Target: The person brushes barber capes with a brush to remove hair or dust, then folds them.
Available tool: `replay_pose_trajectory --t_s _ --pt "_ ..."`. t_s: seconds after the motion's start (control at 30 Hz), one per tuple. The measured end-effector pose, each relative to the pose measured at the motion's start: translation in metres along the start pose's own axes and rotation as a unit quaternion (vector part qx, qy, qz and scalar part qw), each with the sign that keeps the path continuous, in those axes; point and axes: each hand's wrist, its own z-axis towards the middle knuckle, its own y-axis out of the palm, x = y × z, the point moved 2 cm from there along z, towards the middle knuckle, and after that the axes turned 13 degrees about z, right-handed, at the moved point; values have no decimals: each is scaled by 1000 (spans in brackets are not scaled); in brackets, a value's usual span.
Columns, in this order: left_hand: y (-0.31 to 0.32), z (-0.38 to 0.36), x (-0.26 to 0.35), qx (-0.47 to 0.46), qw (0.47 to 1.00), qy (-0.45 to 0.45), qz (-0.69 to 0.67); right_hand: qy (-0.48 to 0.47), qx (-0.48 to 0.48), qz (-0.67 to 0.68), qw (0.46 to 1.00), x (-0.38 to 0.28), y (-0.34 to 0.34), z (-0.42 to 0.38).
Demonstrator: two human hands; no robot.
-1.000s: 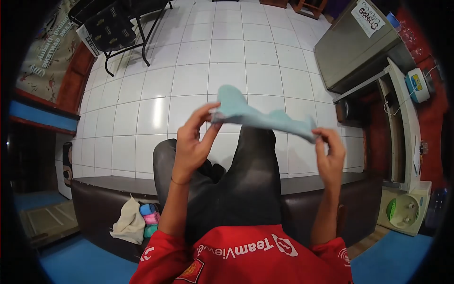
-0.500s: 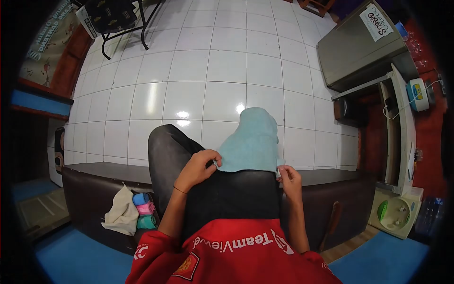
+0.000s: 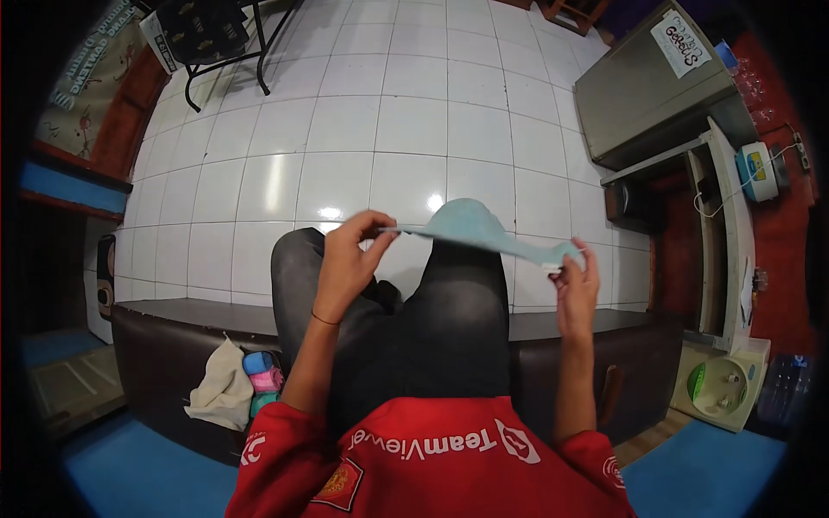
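Note:
A light teal cloth [image 3: 471, 223] stretches between my two hands, its near edge lifted and its far part draped over my right knee. My left hand [image 3: 352, 250] pinches one corner between thumb and fingers. At the opposite corner, my right hand [image 3: 577, 276] grips the fabric, where a small white tag shows. Beside my left thigh, on the dark brown bench [image 3: 160, 354], lie a cream cloth [image 3: 222, 388] and rolled cloths in blue [image 3: 258, 363], pink [image 3: 266, 378] and green [image 3: 262, 401]. My left sleeve partly covers the green roll.
White floor tiles [image 3: 345, 112] spread out ahead. A folding chair [image 3: 207, 34] stands at the far left. To the right are a grey refrigerator [image 3: 656, 95], an open-fronted cabinet [image 3: 730, 233] and a cream water dispenser [image 3: 725, 384].
Both hands have risen forward and moved further apart, my right hand shifting rightward. The cloth's near edge has lifted off my thigh and is pulled taut.

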Motion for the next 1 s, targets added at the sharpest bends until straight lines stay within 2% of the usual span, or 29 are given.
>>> replay_pose_trajectory --t_s 0.03,0.07,0.1,0.13,0.2,0.27,0.33,0.4,0.43,0.5,0.63,0.7,0.73,0.77,0.8,0.83,0.9,0.93,0.97,1.0 --pt "-5 2 9 43 999 18 -25 1 2 -1 1000 -15 8 -5" --pt "-11 2 17 85 994 36 -50 -38 -7 -31 999 -29 17 -10" --pt "-14 -2 23 91 995 27 -43 -75 -16 -63 995 -36 20 -13" --pt "-20 -9 27 89 995 25 -43 -74 -14 -64 995 -34 18 -17" --pt "-28 -28 28 30 999 9 16 -87 -44 -159 982 -29 7 -37" --pt "-29 -46 13 21 999 -1 25 -67 -46 -178 981 -14 -8 -57" --pt "-27 -64 -6 -22 997 11 67 15 -43 -217 975 11 -26 -78" --pt "-22 -82 -25 -35 998 -13 58 53 -48 -219 973 34 -41 -98" --pt "-19 -89 -33 -71 993 -13 90 82 -56 -216 971 42 -45 -106" --pt "-16 -101 -43 -121 984 -8 127 85 -53 -242 965 51 -45 -120" --pt "-15 -104 -43 -140 980 -11 144 104 -55 -296 948 51 -55 -123" --pt "-15 -104 -41 -191 955 44 221 105 -71 -326 937 45 -69 -122" --pt "-16 -102 -33 -190 956 44 219 23 -43 -410 911 36 -78 -122" --pt "-15 -101 -20 -204 937 43 281 -58 -15 -490 870 24 -89 -122" --pt "-12 -100 -8 -216 914 42 340 -74 38 -488 869 20 -115 -124" --pt "-7 -96 3 -217 916 40 336 -108 92 -511 847 11 -134 -128" --pt "10 -78 26 -172 942 120 263 -187 188 -564 782 -1 -176 -139" --pt "23 -71 33 -174 942 121 259 -232 229 -593 737 -5 -200 -147" --pt "37 -65 40 -195 951 143 192 -185 275 -648 685 -11 -222 -157" --pt "50 -62 47 -214 955 165 125 -187 276 -650 683 -5 -248 -169"
